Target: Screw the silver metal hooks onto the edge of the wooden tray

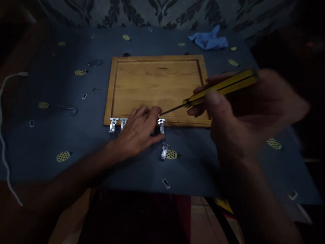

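A wooden board [157,88] with a raised frame lies flat on the dark cloth. Along its near edge sit several silver metal clips [113,125]. My left hand [139,130] rests over that edge, thumb and forefinger beside one clip [161,125]; whatever its fingers hold is too small to make out. In my right hand [236,105] is a yellow screwdriver [223,87], its thin shaft slanting down left to a point just above that clip, near my left fingertips. Another loose clip [164,151] lies on the cloth in front of the board.
A blue rag [209,40] lies at the back right of the cloth-covered table [86,142]. Small screws [96,89] and a curved thin item [68,109] are left of the board. A white cable [3,145] hangs at the left edge.
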A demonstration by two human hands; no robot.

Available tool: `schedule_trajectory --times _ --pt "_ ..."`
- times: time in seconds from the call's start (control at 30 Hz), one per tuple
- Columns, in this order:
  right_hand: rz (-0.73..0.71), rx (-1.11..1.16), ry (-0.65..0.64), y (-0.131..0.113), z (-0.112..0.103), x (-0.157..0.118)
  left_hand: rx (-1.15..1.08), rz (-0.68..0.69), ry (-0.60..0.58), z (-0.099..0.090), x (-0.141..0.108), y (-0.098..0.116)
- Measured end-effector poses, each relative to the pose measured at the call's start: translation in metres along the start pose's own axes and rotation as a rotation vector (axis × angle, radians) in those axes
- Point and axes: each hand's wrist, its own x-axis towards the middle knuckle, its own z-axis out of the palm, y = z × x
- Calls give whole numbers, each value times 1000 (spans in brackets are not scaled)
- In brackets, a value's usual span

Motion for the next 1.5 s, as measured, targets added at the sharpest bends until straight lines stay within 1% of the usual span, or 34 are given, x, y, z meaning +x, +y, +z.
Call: schedule_trajectory --times 0.03,0.07,0.1,0.17,0.23,0.37,0.5,0.6,0.8,0.93,1.13,1.23,1.3,1.5 --pt "-34 19 82 -1 2 -1 -1 4 13 1 0 -1" --pt "0 2 108 -2 4 -1 -3 10 23 1 0 -1" --pt "-4 -20 147 -2 5 -2 -7 15 30 1 -1 -2" --pt "31 -71 132 0 5 -4 -16 19 35 2 -1 -2" --pt "22 -82 94 3 2 -6 -21 13 35 1 -2 -2" --pt "-43 -67 42 11 -3 -8 -15 -11 48 2 -3 -2" --pt "-83 -79 43 15 -3 -9 -25 -41 36 2 -4 -2" --pt "-86 -130 53 15 -4 -8 -30 -48 27 2 -4 -2" --pt "-52 -178 -9 15 -6 -9 -20 -29 44 3 -4 -1" --pt "-59 -210 -5 13 -6 -9 -32 -28 40 2 -4 -1" --pt "-96 -271 -34 10 -7 -9 -33 -37 34 2 -5 -2" --pt "-118 -247 -60 11 -6 -10 -24 -29 45 4 -5 -3" --pt "-98 -202 -82 12 -4 -10 -11 -23 51 4 -4 -3" --pt "32 -94 -132 8 3 -4 3 -21 50 5 -4 -3"
